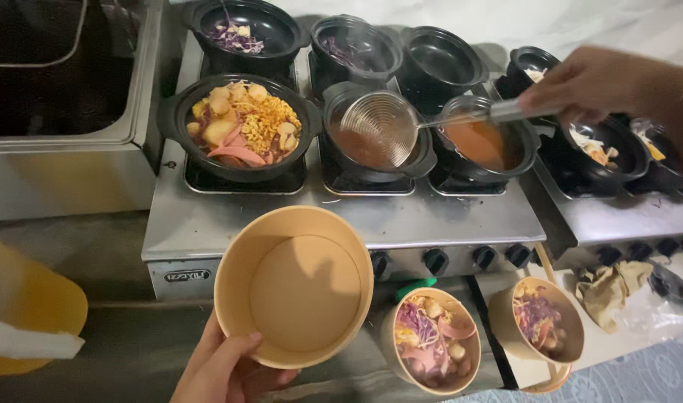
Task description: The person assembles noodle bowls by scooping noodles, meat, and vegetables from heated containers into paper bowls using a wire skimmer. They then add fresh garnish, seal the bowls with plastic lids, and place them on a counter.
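My left hand (226, 369) grips the lower rim of an empty tan paper bowl (297, 287), tilted toward me in front of the stove. My right hand (588, 82) reaches in from the right and holds the metal handle of a wire mesh skimmer (379, 128). The skimmer's basket hangs over a black pot of reddish broth (356, 153). Left of it, a black pot (243, 123) is full of noodles, sausage slices and fish balls. Another black pot of orange broth (483, 145) sits under the skimmer handle.
More black pots (241, 30) stand on the steel stove (207, 224), two with purple cabbage. Two filled paper bowls (433, 339) (543, 321) sit below the stove knobs. A steel basin (65, 142) is at left, a yellow container (28, 306) lower left, a crumpled cloth (610, 287) right.
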